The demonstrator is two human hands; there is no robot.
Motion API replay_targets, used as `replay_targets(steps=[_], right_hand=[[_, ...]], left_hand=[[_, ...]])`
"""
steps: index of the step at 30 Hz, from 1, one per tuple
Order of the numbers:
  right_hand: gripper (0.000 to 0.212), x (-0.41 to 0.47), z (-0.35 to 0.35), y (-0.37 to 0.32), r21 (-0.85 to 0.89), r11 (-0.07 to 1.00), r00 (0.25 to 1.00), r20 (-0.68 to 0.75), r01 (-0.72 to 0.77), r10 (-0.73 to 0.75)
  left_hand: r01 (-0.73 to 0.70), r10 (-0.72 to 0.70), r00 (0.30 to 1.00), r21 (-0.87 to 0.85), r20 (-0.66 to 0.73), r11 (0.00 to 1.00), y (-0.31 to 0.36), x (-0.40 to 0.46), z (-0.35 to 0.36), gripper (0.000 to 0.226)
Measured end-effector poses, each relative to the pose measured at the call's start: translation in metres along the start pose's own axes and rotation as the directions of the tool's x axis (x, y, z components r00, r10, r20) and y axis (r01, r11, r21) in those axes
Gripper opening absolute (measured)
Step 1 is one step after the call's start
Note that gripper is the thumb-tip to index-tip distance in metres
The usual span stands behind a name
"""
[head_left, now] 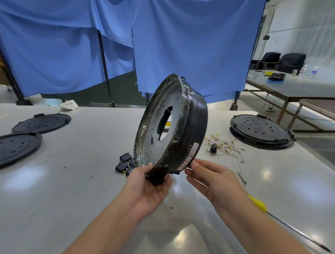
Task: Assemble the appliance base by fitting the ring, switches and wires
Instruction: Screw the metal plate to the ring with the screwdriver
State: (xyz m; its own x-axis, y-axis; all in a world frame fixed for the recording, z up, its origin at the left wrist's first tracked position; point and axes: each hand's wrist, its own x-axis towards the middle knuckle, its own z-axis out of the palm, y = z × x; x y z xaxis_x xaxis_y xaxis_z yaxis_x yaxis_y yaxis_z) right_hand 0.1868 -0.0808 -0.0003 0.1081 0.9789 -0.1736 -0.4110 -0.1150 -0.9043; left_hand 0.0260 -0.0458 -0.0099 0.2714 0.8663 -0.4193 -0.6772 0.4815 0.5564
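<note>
Head view: a pale grey table [66, 189] fills the near and middle scene, seen from above, with two bare forearms reaching in from the near edge
Blue cloth [186, 40]: hangs on dark poles along the far side, behind the table; a second table [310, 89] stands far right
Appliance base [172, 125]: a round black housing held up on edge above the table's middle, tilted, its pale metal ring face [159, 114] turned to the left; the face has a large central opening and small holes; clear film wraps the rim; a label strip runs along the black side wall near the bottom
Black round covers: two lie flat at far left, one [41, 123] farther, one [10, 149] nearer; a third [261, 131], on a similar base, lies at far right
Left hand [150, 188]: palm up, fingers curled under the base's lower edge, gripping it along with a dark clump
Right hand [210, 179]: loosely open, fingertips touching the base's side wall at the label
Screwdriver [286, 220]: yellow handle, long shaft, lying near right, partly behind the right forearm
Wires [226, 145]: a loose tangle with brass terminals, right of the base
Switches [125, 163]: small black rockers clustered on the table, just left of the left hand
</note>
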Motion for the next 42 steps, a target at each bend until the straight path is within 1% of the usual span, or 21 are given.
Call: replay_targets(steps=[3, 5, 6, 7, 9, 11, 14, 16, 18, 20, 22, 24, 26, 27, 29, 31, 34, 36, 39, 41, 42], right_hand=[[0.016, 0.004, -0.002, 0.0, -0.01, 0.998, 0.998, 0.016, -0.067, 0.067], [0.011, 0.004, -0.002, -0.001, -0.049, 0.993, 0.991, 0.078, -0.106, 0.11], [0.016, 0.002, -0.002, -0.002, -0.065, 0.989, 0.984, 0.113, -0.131, 0.138], [0.033, 0.002, -0.001, -0.002, -0.078, 0.984, 0.975, 0.138, -0.162, 0.171], [0.063, 0.002, -0.001, -0.002, -0.092, 0.97, 0.963, 0.132, -0.225, 0.236], [0.077, 0.002, 0.0, -0.001, -0.083, 0.958, 0.955, 0.094, -0.275, 0.282], [0.074, 0.002, 0.0, 0.001, -0.046, 0.95, 0.949, 0.057, -0.309, 0.312], [0.066, 0.003, 0.0, 0.002, 0.002, 0.946, 0.942, 0.083, -0.325, 0.324], [0.054, 0.006, -0.002, 0.003, 0.049, 0.942, 0.94, 0.104, -0.332, 0.325], [0.048, 0.009, -0.003, 0.003, 0.109, 0.94, 0.943, 0.112, -0.324, 0.312], [0.048, 0.012, -0.005, 0.003, 0.15, 0.94, 0.95, 0.114, -0.307, 0.292], [0.048, 0.013, -0.007, 0.003, 0.172, 0.942, 0.956, 0.121, -0.287, 0.269], [0.051, 0.012, -0.007, 0.003, 0.187, 0.942, 0.956, 0.15, -0.277, 0.252], [0.057, 0.011, -0.007, 0.003, 0.185, 0.944, 0.954, 0.171, -0.275, 0.245], [0.065, 0.01, -0.005, 0.003, 0.158, 0.948, 0.948, 0.207, -0.275, 0.24], [0.063, 0.008, -0.003, 0.006, 0.146, 0.951, 0.946, 0.22, -0.272, 0.237], [0.046, 0.007, 0.001, 0.009, 0.129, 0.958, 0.95, 0.215, -0.256, 0.225], [0.039, 0.006, 0.002, 0.009, 0.098, 0.966, 0.951, 0.224, -0.238, 0.211], [0.039, 0.004, 0.003, 0.006, 0.034, 0.979, 0.948, 0.257, -0.202, 0.187], [0.036, 0.003, 0.002, 0.006, 0.026, 0.982, 0.945, 0.278, -0.187, 0.172], [0.036, 0.003, 0.001, 0.006, 0.024, 0.982, 0.945, 0.28, -0.186, 0.172]], left_hand=[[-0.077, 0.079, 0.996, 0.055, -0.038, 0.996, 0.002, 0.001, 0.0, 0.024], [-0.143, 0.149, 0.988, 0.105, -0.049, 0.984, 0.004, 0.002, -0.001, 0.025], [-0.178, 0.186, 0.981, 0.137, -0.055, 0.975, 0.005, 0.002, -0.001, 0.025], [-0.208, 0.221, 0.973, 0.172, -0.062, 0.963, 0.005, 0.002, -0.001, 0.026], [-0.254, 0.28, 0.958, 0.26, -0.066, 0.931, 0.005, 0.002, -0.001, 0.028], [-0.287, 0.323, 0.945, 0.343, -0.054, 0.894, 0.003, 0.003, -0.002, 0.033], [-0.346, 0.382, 0.924, 0.412, -0.004, 0.843, 0.0, 0.002, -0.003, 0.041], [-0.401, 0.434, 0.901, 0.44, 0.029, 0.804, 0.0, 0.001, -0.003, 0.041], [-0.421, 0.457, 0.889, 0.472, 0.042, 0.775, 0.002, -0.001, -0.003, 0.045], [-0.4, 0.436, 0.899, 0.5, 0.049, 0.768, 0.003, -0.001, -0.004, 0.06], [-0.333, 0.353, 0.934, 0.504, 0.059, 0.797, 0.002, -0.002, -0.003, 0.074], [-0.207, 0.197, 0.978, 0.463, 0.069, 0.862, 0.001, -0.002, -0.002, 0.073], [-0.071, 0.033, 0.994, 0.405, 0.102, 0.912, -0.002, -0.003, 0.0, 0.071], [-0.033, -0.026, 0.989, 0.395, 0.142, 0.918, -0.004, -0.002, 0.0, 0.071], [-0.035, -0.086, 0.964, 0.441, 0.252, 0.897, -0.009, -0.001, 0.0, 0.063], [-0.061, -0.105, 0.945, 0.484, 0.308, 0.873, -0.014, -0.002, 0.001, 0.05], [-0.085, -0.077, 0.948, 0.483, 0.307, 0.872, -0.016, 0.0, 0.0, 0.033], [-0.096, -0.055, 0.949, 0.448, 0.311, 0.889, -0.016, 0.001, -0.002, 0.025], [-0.113, -0.04, 0.935, 0.405, 0.351, 0.907, -0.017, -0.001, -0.002, 0.027], [-0.123, -0.033, 0.931, 0.395, 0.365, 0.91, -0.017, -0.002, -0.001, 0.03], [-0.123, -0.03, 0.932, 0.394, 0.36, 0.911, -0.017, -0.002, 0.0, 0.028]])
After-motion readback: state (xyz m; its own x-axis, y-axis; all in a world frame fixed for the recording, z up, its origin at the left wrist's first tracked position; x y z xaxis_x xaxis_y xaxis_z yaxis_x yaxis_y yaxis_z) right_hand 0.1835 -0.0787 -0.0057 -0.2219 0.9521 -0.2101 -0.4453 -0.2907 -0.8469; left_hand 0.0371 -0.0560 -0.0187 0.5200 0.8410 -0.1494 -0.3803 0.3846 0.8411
